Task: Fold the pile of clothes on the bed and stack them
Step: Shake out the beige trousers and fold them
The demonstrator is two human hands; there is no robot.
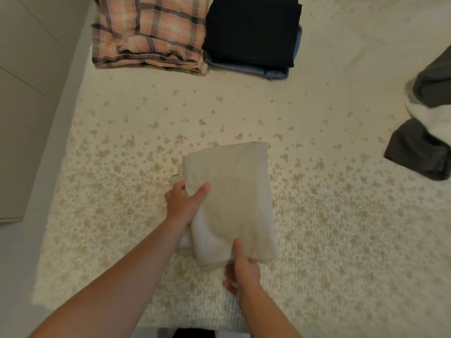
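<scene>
**A:** ok so where's the thing being folded? All I can make out is a beige blob.

**B:** That's it, a beige cloth point(234, 191), folded into a rough rectangle, sitting on the bed point(341, 228) near its front edge, about the middle of the shot. A paler layer shows along its lower left side.

**A:** And the hands, gripping or just resting?

**B:** Both gripping. The left hand point(183, 201) has the cloth's left edge, thumb lying on top of the fabric, fingers curled round the edge. The right hand point(240, 269) pinches the near edge, thumb up on top and the fingers tucked below. The fingers are a bit blurry though.

**A:** Anything stacked?

**B:** Yep, at the far end of the bed. A plaid shirt point(148, 30) is folded on the left, and just beside it on the right a black item point(251, 28) sits on top of a blue one point(246, 67), which only peeks out along the bottom and right.

**A:** And the unfolded stuff?

**B:** Off at the right edge, well apart from the cloth: grey clothes point(419, 152) crumpled up with something white point(436, 118) between them. Partly cut off by the frame.
</scene>
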